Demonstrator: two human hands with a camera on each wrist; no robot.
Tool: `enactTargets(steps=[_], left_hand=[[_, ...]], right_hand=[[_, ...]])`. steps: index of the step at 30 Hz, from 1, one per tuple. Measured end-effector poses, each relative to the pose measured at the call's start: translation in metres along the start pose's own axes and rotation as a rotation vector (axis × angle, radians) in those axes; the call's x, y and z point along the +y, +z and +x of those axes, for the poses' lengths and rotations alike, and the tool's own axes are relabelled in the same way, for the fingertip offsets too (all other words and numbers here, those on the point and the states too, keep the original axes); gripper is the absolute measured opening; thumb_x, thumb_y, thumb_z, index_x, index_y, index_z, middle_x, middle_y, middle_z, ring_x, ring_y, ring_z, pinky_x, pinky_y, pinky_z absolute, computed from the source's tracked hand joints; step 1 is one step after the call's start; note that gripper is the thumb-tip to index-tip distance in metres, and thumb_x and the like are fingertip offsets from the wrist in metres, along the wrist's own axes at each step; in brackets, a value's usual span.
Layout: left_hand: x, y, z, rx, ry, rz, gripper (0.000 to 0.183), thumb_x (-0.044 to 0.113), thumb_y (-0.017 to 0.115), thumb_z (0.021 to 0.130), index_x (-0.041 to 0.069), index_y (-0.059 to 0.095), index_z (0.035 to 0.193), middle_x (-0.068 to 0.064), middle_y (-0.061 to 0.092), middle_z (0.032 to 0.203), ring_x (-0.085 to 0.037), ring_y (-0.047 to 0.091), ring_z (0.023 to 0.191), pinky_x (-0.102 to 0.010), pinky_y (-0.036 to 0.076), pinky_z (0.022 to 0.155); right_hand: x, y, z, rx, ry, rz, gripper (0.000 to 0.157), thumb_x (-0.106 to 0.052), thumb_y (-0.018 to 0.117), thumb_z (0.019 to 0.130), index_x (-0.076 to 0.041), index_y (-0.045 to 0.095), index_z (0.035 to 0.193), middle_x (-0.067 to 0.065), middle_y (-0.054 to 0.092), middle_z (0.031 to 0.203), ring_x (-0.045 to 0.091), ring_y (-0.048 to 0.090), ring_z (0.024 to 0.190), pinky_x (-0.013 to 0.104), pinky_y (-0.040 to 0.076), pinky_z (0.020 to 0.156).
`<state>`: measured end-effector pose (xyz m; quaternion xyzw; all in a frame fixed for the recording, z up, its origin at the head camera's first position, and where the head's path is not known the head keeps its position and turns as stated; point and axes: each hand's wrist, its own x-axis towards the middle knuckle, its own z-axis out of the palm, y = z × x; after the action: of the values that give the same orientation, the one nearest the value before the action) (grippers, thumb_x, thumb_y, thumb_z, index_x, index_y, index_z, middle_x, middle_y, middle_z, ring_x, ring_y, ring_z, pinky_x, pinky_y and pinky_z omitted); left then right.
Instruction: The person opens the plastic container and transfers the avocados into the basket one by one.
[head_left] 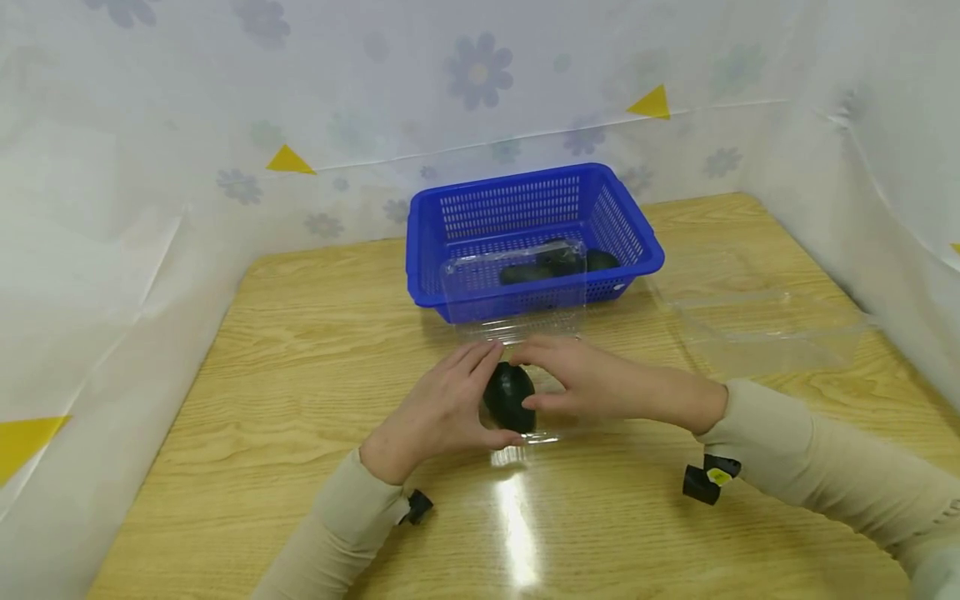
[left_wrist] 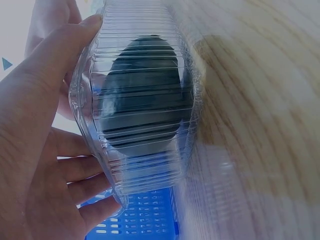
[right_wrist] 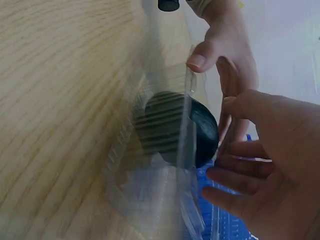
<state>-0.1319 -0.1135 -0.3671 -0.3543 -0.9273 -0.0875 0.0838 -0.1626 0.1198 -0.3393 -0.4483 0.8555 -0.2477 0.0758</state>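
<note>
A dark green avocado (head_left: pixel 511 398) lies in the base of a clear plastic clamshell box (left_wrist: pixel 135 175) on the table. The box's see-through lid (head_left: pixel 480 292) stands raised in front of the blue basket. My left hand (head_left: pixel 442 408) holds the box by its left side, with the thumb on the near rim and the fingers toward the far rim. Over the right side of the box is my right hand (head_left: pixel 592 379), its thumb and fingers spread close to the avocado. In the right wrist view the right hand (right_wrist: pixel 280 160) has its fingers loosely extended; whether they touch the avocado is unclear.
Behind the box stands a blue perforated basket (head_left: pixel 536 179) with several dark avocados (head_left: pixel 558 260) inside. Another clear plastic box (head_left: pixel 772 333) sits open at the right of the wooden table (head_left: pixel 300 333). White curtains (head_left: pixel 360 75) enclose the table's back and sides.
</note>
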Motion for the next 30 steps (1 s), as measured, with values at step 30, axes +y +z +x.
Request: enactTargets(steps=[30], left_hand=[[0.002,-0.001,-0.001,-0.021,-0.018,-0.006,0.113,0.075,0.070,0.072,-0.001,0.038,0.150,-0.015,0.046,0.151,-0.029,0.045,0.139,-0.038,0.038,0.118]], right_hand=[[0.000,0.043,0.027,-0.039,0.127,0.199,0.055,-0.030,0.074,0.087,-0.007,0.055,0.133,0.002,0.066,0.116,0.012,0.061,0.096,0.027,0.053,0.081]])
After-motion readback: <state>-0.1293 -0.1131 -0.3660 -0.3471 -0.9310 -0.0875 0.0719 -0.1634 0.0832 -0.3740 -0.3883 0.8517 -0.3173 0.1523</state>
